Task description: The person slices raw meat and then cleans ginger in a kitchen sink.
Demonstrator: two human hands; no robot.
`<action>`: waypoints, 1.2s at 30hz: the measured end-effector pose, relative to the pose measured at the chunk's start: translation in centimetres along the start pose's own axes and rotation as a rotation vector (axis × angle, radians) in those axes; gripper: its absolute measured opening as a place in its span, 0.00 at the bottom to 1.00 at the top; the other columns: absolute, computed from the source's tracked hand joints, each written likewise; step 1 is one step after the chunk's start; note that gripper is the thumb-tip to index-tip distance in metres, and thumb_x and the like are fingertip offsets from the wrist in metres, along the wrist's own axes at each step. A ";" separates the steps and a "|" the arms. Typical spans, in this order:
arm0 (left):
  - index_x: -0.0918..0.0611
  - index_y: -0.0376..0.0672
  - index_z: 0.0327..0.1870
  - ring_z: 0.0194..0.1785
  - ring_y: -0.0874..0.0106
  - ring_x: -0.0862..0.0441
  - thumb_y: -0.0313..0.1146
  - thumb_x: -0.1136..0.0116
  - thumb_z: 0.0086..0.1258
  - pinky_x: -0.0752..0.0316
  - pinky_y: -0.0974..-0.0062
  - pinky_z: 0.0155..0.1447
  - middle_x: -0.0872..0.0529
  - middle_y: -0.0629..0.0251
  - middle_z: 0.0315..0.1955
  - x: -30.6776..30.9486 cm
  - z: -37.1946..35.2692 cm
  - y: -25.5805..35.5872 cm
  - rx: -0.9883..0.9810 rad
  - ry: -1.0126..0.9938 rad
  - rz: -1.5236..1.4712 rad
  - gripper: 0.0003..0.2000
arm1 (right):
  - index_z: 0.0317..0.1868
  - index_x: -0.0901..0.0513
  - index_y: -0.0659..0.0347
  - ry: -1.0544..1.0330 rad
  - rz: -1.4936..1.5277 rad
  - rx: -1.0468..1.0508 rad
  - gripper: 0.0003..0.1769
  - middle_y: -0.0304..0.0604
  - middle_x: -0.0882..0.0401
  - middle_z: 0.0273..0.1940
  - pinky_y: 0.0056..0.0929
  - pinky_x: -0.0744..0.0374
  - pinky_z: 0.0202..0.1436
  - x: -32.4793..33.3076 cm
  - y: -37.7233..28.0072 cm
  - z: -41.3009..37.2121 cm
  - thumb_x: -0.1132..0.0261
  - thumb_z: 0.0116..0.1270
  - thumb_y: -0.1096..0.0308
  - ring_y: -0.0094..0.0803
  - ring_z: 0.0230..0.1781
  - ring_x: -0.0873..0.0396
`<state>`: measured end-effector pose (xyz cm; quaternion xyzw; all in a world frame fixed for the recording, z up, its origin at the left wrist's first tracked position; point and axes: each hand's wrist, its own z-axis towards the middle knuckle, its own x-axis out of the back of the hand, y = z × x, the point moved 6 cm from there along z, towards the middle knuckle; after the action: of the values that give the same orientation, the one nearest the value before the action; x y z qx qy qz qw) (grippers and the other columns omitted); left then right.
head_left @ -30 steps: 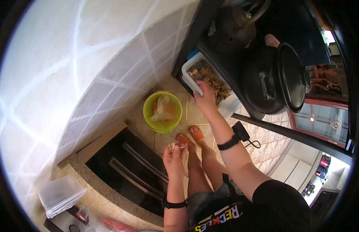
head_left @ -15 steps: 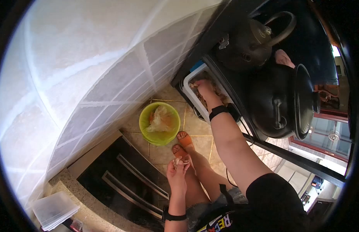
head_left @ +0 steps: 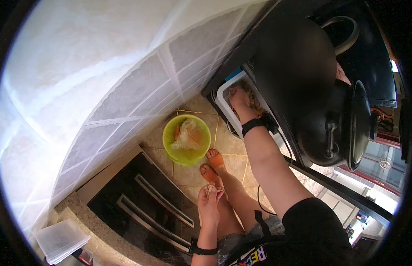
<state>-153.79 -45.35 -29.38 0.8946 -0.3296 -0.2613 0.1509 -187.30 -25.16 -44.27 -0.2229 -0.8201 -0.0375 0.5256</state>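
Observation:
My right hand (head_left: pixel 239 98) reaches down into a white plastic container (head_left: pixel 222 101) on the floor, among the brown dried pieces (head_left: pixel 255 105) it holds; whether the fingers grip any I cannot tell. My left hand (head_left: pixel 209 199) is held low over my knees with its fingers closed on a small pale brown piece (head_left: pixel 210 189). Both wrists wear black bands. My feet in orange sandals (head_left: pixel 214 165) stand on the tiled floor.
A green bucket (head_left: pixel 170 144) with a crumpled plastic bag stands on the floor by the tiled wall. A black pot (head_left: pixel 343 128) and a black kettle sit on a dark surface at right. A dark-fronted cabinet and a clear lidded box (head_left: pixel 59 239) lie lower left.
My right hand went from the container's rim down into the dried pieces. My left hand dropped a little lower with its small piece. The view swung, bringing the kettle closer.

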 end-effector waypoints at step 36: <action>0.26 0.45 0.36 0.30 0.76 0.23 0.29 0.48 0.69 0.26 0.80 0.30 0.21 0.68 0.30 -3.0 -0.5 3.7 0.050 0.024 -0.168 0.01 | 0.61 0.32 0.56 0.104 0.232 0.241 0.27 0.52 0.27 0.44 0.41 0.28 0.50 11.0 0.0 -26.5 0.39 0.60 0.67 0.48 0.47 0.28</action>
<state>-157.34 -46.02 -26.26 0.9256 -0.2580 -0.2542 0.1101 -168.70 -29.44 -22.84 -0.2493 -0.7591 0.1107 0.5911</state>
